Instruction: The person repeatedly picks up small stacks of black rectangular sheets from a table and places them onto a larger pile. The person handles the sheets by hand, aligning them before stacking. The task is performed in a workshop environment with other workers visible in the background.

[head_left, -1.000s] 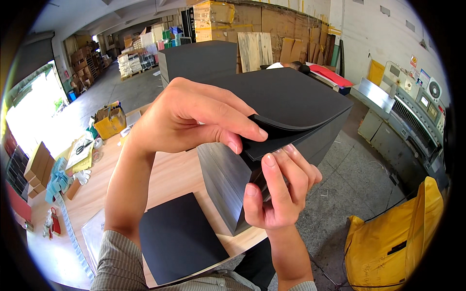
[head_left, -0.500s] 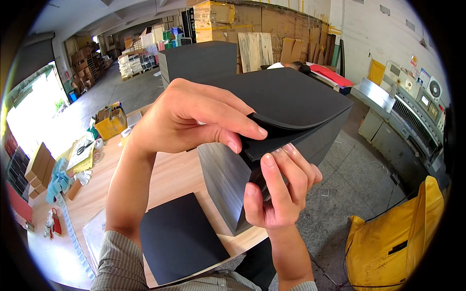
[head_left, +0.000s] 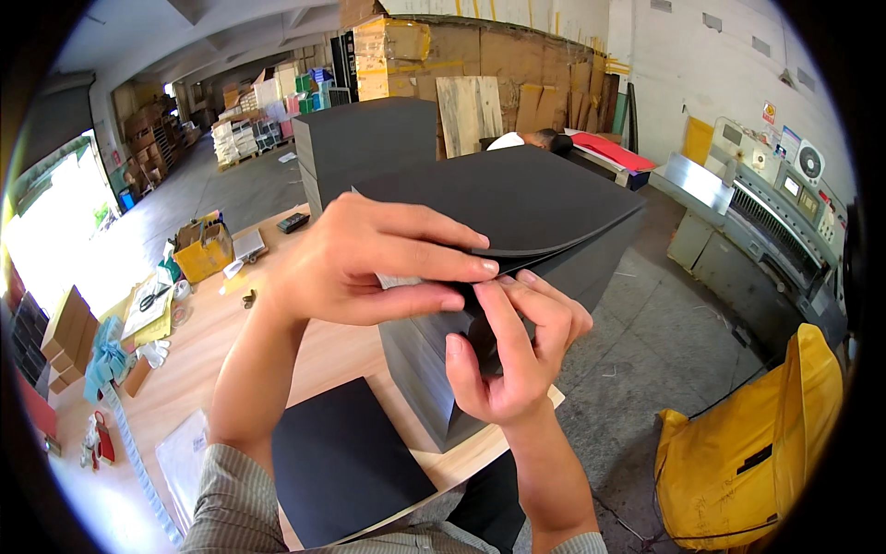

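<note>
Sheets of black board (head_left: 517, 194) make a tall, upright stack on the bench (head_left: 341, 355), directly before me, with its near corner between my two hands. At this corner the upper layer is bent upward, and a narrow dark gap runs from it along the edge, to the right and away from me; this gap seems to me the relation which matters most. The left hand (head_left: 369, 254) is on the upper side: it comes from the left with the wrist bent, and its fingers point right, reaching the raised edge. Its thumb is a little parted from the index finger, and I cannot tell if they pinch any sheet. The right hand (head_left: 517, 355) is lower, palm turned toward the stack, forearm rising from below. Its fingers are half curled, with the tips just under the gap, and the thumb stands well apart, so I judge that it grips nothing firmly. Both hands are equally near to the corner. A flat black piece (head_left: 351, 462) lies closer to my body, beside the stack.
</note>
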A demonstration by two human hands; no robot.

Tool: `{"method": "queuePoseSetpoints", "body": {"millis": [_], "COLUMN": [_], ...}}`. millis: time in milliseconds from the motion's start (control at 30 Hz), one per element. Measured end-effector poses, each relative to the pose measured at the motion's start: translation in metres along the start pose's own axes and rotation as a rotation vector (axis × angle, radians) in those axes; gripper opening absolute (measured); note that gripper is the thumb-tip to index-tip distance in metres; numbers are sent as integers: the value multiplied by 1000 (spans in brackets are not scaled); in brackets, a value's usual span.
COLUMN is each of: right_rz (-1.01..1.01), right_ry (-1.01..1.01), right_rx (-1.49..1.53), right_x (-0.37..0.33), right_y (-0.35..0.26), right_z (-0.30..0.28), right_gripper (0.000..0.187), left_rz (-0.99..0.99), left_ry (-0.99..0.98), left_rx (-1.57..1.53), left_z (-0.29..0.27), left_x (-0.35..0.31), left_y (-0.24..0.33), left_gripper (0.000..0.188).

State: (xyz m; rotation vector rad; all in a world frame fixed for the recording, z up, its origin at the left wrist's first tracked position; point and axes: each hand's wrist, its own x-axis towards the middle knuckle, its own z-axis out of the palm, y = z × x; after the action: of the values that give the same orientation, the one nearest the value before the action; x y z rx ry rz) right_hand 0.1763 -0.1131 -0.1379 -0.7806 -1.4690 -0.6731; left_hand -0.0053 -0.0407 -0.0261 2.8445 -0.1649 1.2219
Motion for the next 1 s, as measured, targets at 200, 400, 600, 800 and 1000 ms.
{"method": "queuePoseSetpoints", "body": {"millis": [200, 400, 600, 800, 1000], "right_rz": [-4, -37, -61, -79, -84], "right_ry": [6, 92, 84, 127, 124], "right_rx": [-12, 72, 137, 105, 99], "right_x": [1, -3, -9, -19, -23], "right_y": [-3, 3, 7, 7, 9], "right_z": [2, 5, 4, 9, 10], "right_gripper": [46, 43, 45, 47, 46], "left_rz": [140, 26, -29, -59, -72], "left_ry": [109, -15, -131, -154, -152], "left_rx": [415, 218, -24, -110, -150], "left_z": [18, 3, -13, -15, -15], "left_x": [-16, -13, 6, 9, 8], "left_y": [3, 0, -2, -5, -9], "left_gripper": [30, 27, 26, 22, 19]}}
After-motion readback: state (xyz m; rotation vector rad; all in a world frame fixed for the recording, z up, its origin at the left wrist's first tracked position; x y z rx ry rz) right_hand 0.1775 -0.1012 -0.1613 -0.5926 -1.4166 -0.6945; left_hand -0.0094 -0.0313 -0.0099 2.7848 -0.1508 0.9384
